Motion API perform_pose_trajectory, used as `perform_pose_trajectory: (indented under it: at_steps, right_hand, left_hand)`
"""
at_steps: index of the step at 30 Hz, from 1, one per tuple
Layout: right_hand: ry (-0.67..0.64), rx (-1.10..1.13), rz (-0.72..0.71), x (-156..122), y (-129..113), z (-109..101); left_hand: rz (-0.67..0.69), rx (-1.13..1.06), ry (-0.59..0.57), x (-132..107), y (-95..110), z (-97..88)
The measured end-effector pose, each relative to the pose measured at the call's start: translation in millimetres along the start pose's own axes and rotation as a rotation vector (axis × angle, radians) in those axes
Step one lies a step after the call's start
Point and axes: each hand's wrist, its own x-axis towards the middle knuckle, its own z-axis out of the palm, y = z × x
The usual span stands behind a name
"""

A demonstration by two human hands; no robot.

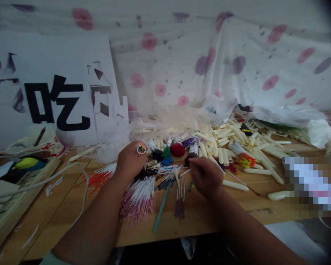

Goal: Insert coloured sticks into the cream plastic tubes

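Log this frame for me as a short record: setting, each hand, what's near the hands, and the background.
setting: wooden table, seen from above
left hand: curled, wearing a ring, over the upper end of the pink-tipped sticks; grip unclear
right hand: curled, fingertips at the loose mixed sticks; grip unclear
near hands: teal tool, purple sticks, red-tipped sticks
further back: pile of cream tubes
background: spotted cloth, white sign

Both forearms are bare; the left hand wears a round, multicoloured ring.
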Motion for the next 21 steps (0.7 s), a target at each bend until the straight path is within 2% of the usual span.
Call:
perform_pose_trajectory:
  at_steps: [1,3,6,9,13,17,21]
  right_hand:
    - [-0.061,0.025,-0.085,-1.6,-7.2,1.4]
    - [-0.085,0.072,-0.176,-3.5,-15.4,3.4]
    - [-0.043,0.126,-0.124,-4.5,-11.4,4.7]
    - [0.062,0.189,0.128,-4.1,1.1,7.4]
    - [0.247,0.473,0.547,0.9,13.3,14.2]
    - [0.228,0.736,0.873,7.8,19.3,18.8]
    - [0.195,0.842,1.009,10.3,19.8,19.9]
  left_hand:
    - [-0.041,0.032,0.043,2.5,-3.6,-4.3]
    - [-0.115,0.086,0.136,7.5,-10.9,-12.5]
    - [-0.153,0.097,0.200,11.2,-16.2,-18.3]
    - [-0.106,0.062,0.158,9.1,-13.3,-13.8]
    - [0.010,0.071,0.131,4.2,-7.6,-3.4]
    - [0.037,0.039,0.096,2.0,-5.0,0.7]
    - [0.048,0.010,0.073,0.7,-2.8,-0.3]
